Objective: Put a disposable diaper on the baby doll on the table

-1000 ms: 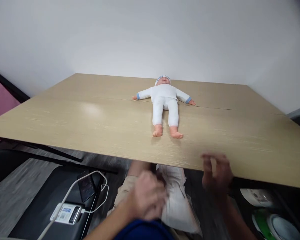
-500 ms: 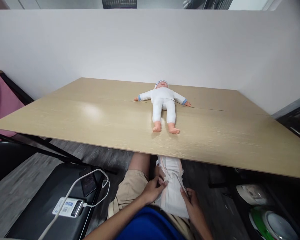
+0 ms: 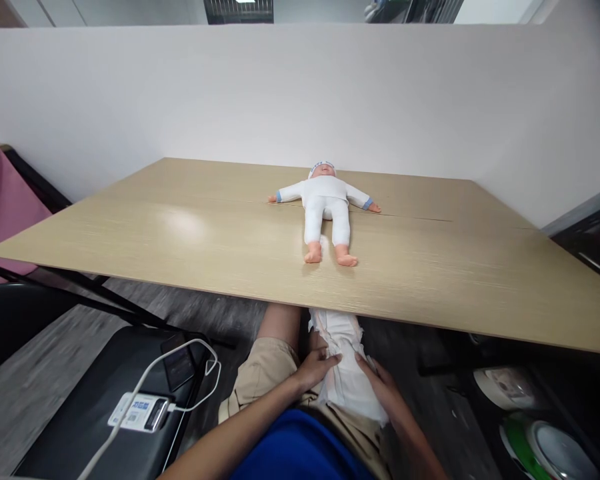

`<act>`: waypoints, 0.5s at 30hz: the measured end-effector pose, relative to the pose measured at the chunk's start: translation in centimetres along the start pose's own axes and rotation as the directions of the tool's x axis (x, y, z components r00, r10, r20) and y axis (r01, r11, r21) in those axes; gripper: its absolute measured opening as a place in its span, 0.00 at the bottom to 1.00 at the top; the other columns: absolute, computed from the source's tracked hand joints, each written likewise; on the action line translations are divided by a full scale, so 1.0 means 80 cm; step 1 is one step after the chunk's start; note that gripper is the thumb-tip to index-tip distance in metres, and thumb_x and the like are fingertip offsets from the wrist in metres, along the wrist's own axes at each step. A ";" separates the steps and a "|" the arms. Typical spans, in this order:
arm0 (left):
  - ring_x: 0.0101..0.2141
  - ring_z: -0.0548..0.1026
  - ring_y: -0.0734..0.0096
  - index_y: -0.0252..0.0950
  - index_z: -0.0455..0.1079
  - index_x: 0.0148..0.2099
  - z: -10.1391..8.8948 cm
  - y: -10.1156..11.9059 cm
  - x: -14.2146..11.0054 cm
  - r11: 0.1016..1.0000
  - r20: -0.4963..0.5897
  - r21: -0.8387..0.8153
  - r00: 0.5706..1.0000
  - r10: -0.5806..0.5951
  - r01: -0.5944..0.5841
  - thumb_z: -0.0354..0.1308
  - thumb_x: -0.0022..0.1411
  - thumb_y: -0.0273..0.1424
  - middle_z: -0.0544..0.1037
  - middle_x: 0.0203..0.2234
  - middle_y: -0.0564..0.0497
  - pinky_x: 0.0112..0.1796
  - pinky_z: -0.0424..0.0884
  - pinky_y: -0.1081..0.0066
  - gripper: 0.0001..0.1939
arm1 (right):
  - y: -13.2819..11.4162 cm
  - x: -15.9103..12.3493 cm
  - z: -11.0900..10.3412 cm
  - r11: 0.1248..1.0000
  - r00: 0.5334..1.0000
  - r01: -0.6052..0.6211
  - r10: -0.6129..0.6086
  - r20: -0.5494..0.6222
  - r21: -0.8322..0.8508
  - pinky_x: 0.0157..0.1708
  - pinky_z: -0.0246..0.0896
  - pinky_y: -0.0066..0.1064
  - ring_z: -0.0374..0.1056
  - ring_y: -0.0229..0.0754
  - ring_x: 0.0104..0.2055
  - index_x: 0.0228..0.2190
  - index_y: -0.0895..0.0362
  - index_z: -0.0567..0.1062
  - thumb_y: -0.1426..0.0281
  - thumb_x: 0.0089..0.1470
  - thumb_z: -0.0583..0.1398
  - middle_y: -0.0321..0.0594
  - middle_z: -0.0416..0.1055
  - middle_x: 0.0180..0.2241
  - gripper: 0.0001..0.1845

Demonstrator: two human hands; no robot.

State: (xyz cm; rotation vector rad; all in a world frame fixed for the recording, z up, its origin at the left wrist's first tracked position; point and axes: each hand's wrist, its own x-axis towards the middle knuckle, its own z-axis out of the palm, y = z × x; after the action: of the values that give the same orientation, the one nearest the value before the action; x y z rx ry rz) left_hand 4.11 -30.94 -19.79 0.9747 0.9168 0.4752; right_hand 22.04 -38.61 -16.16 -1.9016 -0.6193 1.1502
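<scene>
A white diaper (image 3: 347, 387) lies spread lengthwise over my right thigh, its far end passing under the table edge. My left hand (image 3: 317, 370) grips its left side, thumb on top and fingers curled beneath. On the opposite side my right hand (image 3: 380, 383) pinches the diaper's edge, thumb laid over it, other fingers partly hidden. A baby doll (image 3: 326, 207) in white clothes with blue cuffs and a white cap lies on its back on the table, arms out, feet toward me. Neither hand touches the doll.
The wooden table (image 3: 180, 253) stands above my knees, against a white wall (image 3: 260, 93). At left, a black seat (image 3: 105, 400) holds a phone (image 3: 177, 363) and a white power bank (image 3: 140, 412) with a cable. Round containers (image 3: 550, 443) sit low at right.
Both hands have moved slightly up along the diaper, and my right hand has come inward. The diaper has shifted a little. The doll stays where it was.
</scene>
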 end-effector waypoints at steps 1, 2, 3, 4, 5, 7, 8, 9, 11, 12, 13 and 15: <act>0.57 0.80 0.37 0.33 0.81 0.48 0.003 0.001 -0.002 1.000 0.012 -0.029 1.000 -0.001 0.001 0.72 0.40 0.69 0.85 0.45 0.36 0.61 0.73 0.46 0.47 | -0.005 -0.003 0.002 1.000 1.000 -0.006 0.006 -0.007 0.001 0.55 0.74 0.50 0.79 0.67 0.55 0.34 0.52 0.85 0.37 0.35 0.72 0.42 0.85 0.36 0.34; 0.56 0.81 0.36 0.32 0.81 0.48 0.005 0.003 -0.005 0.999 0.021 -0.053 1.000 -0.001 0.002 0.72 0.40 0.69 0.85 0.44 0.36 0.60 0.73 0.45 0.48 | -0.008 -0.007 0.003 1.000 1.000 -0.006 0.006 -0.007 0.003 0.54 0.75 0.50 0.79 0.67 0.55 0.33 0.52 0.85 0.38 0.34 0.72 0.43 0.85 0.36 0.34; 0.55 0.81 0.36 0.32 0.81 0.48 0.007 0.005 -0.010 0.998 0.027 -0.071 1.000 -0.001 0.003 0.72 0.40 0.69 0.86 0.44 0.36 0.60 0.73 0.45 0.48 | -0.012 -0.011 0.004 1.000 1.000 -0.001 0.001 0.010 0.010 0.54 0.75 0.49 0.79 0.67 0.55 0.33 0.52 0.86 0.39 0.35 0.73 0.43 0.85 0.36 0.33; 0.55 0.81 0.37 0.32 0.81 0.47 0.009 0.008 -0.015 0.997 0.030 -0.081 1.000 0.000 0.002 0.73 0.41 0.68 0.86 0.44 0.36 0.61 0.73 0.45 0.47 | -0.014 -0.017 0.005 1.000 0.999 0.010 -0.011 0.042 0.024 0.53 0.76 0.49 0.80 0.67 0.54 0.34 0.53 0.86 0.39 0.35 0.73 0.44 0.85 0.36 0.33; 0.54 0.81 0.37 0.32 0.81 0.47 0.010 0.013 -0.023 0.996 0.028 -0.087 1.000 0.002 0.000 0.73 0.42 0.66 0.86 0.44 0.36 0.61 0.73 0.45 0.45 | -0.017 -0.023 0.005 0.999 0.996 0.026 -0.029 0.084 0.043 0.53 0.76 0.49 0.80 0.67 0.53 0.35 0.54 0.86 0.40 0.37 0.72 0.45 0.86 0.37 0.34; 0.55 0.81 0.38 0.32 0.81 0.47 0.014 0.029 -0.045 0.997 0.029 -0.078 0.999 0.014 -0.011 0.74 0.48 0.62 0.86 0.45 0.38 0.63 0.71 0.46 0.40 | -0.025 -0.041 0.002 0.995 0.986 0.063 -0.074 0.150 0.077 0.55 0.76 0.49 0.80 0.67 0.53 0.38 0.56 0.87 0.40 0.41 0.72 0.48 0.86 0.41 0.35; 0.57 0.80 0.38 0.32 0.81 0.49 0.016 0.040 -0.061 0.998 0.032 -0.065 0.999 0.026 -0.024 0.74 0.51 0.60 0.86 0.46 0.38 0.64 0.71 0.46 0.38 | -0.030 -0.052 -0.001 0.993 0.983 0.080 -0.093 0.161 0.084 0.56 0.75 0.49 0.80 0.66 0.54 0.40 0.57 0.87 0.41 0.43 0.72 0.48 0.86 0.43 0.35; 0.58 0.79 0.38 0.32 0.81 0.51 0.019 0.054 -0.079 0.998 0.043 -0.048 0.998 0.045 -0.043 0.74 0.54 0.58 0.86 0.48 0.38 0.64 0.70 0.47 0.37 | -0.036 -0.065 -0.004 0.992 0.981 0.095 -0.108 0.163 0.086 0.57 0.76 0.49 0.80 0.66 0.55 0.41 0.56 0.87 0.41 0.44 0.72 0.49 0.86 0.45 0.34; 0.61 0.77 0.39 0.33 0.80 0.58 0.025 0.090 -0.122 0.994 0.075 -0.019 0.992 0.105 -0.104 0.72 0.60 0.56 0.85 0.52 0.38 0.64 0.71 0.48 0.36 | -0.053 -0.099 -0.015 0.990 0.978 0.117 -0.129 0.165 0.081 0.57 0.77 0.49 0.79 0.65 0.57 0.44 0.54 0.86 0.41 0.47 0.71 0.48 0.85 0.49 0.34; 0.62 0.76 0.40 0.34 0.79 0.61 0.029 0.110 -0.146 0.990 0.100 -0.009 0.985 0.143 -0.143 0.71 0.62 0.54 0.84 0.55 0.39 0.65 0.70 0.49 0.35 | -0.064 -0.119 -0.020 0.989 0.974 0.123 -0.136 0.183 0.081 0.56 0.78 0.49 0.79 0.65 0.57 0.46 0.53 0.86 0.41 0.48 0.71 0.47 0.85 0.50 0.34; 0.63 0.75 0.42 0.36 0.78 0.62 0.032 0.130 -0.170 0.984 0.132 0.007 0.975 0.177 -0.179 0.68 0.66 0.53 0.82 0.58 0.39 0.65 0.70 0.50 0.32 | -0.074 -0.140 -0.026 0.988 0.972 0.133 -0.145 0.184 0.076 0.55 0.79 0.48 0.80 0.63 0.57 0.49 0.50 0.85 0.41 0.51 0.70 0.45 0.85 0.52 0.33; 0.63 0.76 0.44 0.39 0.78 0.64 0.036 0.169 -0.214 0.963 0.188 0.093 0.954 0.232 -0.253 0.65 0.71 0.50 0.82 0.59 0.41 0.64 0.72 0.51 0.28 | -0.096 -0.182 -0.038 0.984 0.980 0.168 -0.173 0.102 0.056 0.47 0.82 0.46 0.82 0.62 0.50 0.47 0.45 0.85 0.39 0.49 0.70 0.41 0.86 0.49 0.31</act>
State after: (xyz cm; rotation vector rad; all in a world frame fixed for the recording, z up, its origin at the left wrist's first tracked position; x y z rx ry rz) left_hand -2.28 -37.66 0.16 1.2243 0.6733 0.5379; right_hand 17.94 -46.29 -1.86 -1.7202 -0.7913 1.1509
